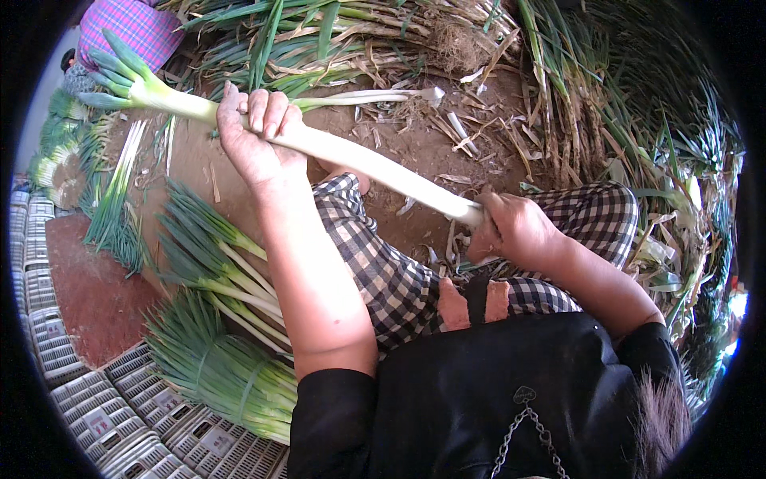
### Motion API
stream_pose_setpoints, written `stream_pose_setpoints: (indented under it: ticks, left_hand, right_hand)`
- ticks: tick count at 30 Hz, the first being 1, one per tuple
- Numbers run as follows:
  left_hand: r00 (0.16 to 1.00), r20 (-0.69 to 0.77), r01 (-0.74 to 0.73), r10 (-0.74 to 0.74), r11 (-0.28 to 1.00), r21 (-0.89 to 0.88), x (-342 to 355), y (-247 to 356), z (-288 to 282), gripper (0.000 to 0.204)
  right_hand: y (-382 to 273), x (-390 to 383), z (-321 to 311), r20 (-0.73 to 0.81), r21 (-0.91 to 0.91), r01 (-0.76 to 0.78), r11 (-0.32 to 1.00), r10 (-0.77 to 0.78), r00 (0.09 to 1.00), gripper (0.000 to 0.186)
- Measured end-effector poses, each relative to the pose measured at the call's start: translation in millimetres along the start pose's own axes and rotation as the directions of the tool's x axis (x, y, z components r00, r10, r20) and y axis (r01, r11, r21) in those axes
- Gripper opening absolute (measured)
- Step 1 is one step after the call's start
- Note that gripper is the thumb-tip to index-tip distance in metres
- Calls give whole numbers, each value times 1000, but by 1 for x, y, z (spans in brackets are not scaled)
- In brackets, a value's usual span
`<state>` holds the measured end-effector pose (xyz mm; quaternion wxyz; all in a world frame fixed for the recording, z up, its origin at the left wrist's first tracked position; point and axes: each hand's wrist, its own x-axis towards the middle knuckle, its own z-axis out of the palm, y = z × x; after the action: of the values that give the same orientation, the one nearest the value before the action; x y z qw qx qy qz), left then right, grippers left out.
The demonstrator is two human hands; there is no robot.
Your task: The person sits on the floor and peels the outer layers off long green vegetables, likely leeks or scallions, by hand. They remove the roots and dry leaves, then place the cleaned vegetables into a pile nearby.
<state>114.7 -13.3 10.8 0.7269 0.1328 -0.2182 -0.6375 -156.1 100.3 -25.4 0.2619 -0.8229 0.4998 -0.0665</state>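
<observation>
Hands: While seated over bare soil, the left hand (pixel 255 132) wraps its fingers round a long leek (pixel 351 160) near the leaves; the right hand (pixel 511 227) grips its root end.
Risk: the stalk may snap if bent.
Packages: white crates (pixel 120 407), near left, small pale labels.

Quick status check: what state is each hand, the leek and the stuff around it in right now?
left hand: closed around the leek's upper stalk
right hand: closed on the leek's root end
leek: held off the ground, slanting, white stalk clean
tied bundles: bound, lying by the crates
white crates: lying flat, side by side
untrimmed pile: loose, heaped on the dirt
</observation>
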Motion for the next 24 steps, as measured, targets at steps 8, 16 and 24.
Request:
stream_pose_setpoints:
  ticks: [8,16,24]
  left_hand:
    - [920,387,188,-68,941,-280,-1,-2,5,33]
    - [823,-518,4,235,908,420,-9,6,-1,24]
    - [805,-538,-26,248,922,386,-52,116,-45,20]
  right_hand:
    - [50,3,26,2,787,-249,565,401,916,22]
    - [145,-24,-44,-35,970,211,-124,784,620,30]
    - [143,-42,2,127,963,144,-226,858,497,18]
